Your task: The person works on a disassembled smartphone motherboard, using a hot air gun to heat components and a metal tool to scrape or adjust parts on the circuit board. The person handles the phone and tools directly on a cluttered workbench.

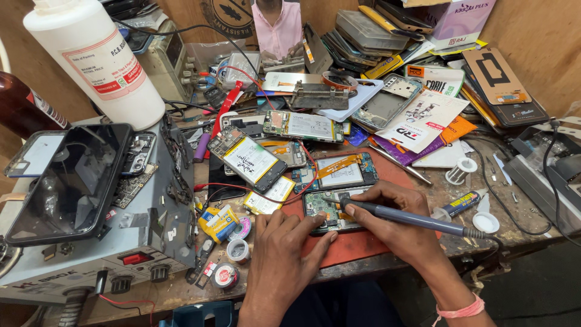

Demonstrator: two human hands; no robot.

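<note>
Fingers [363, 203] of right hand [387, 221] pinch slim grey soldering iron [402, 216], tip on opened phone's green circuit board [327, 212]. Left hand [281, 254] lies flat, fingers spread, steadying board on red mat [357, 245], counter [454, 200] front edge.

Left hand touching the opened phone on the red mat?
Touching. The head view shows the left hand with fingertips pressed on the near edge of the opened phone.

Soldering iron [399, 215] tip and opened phone [330, 212] partly hidden under both hands
</note>
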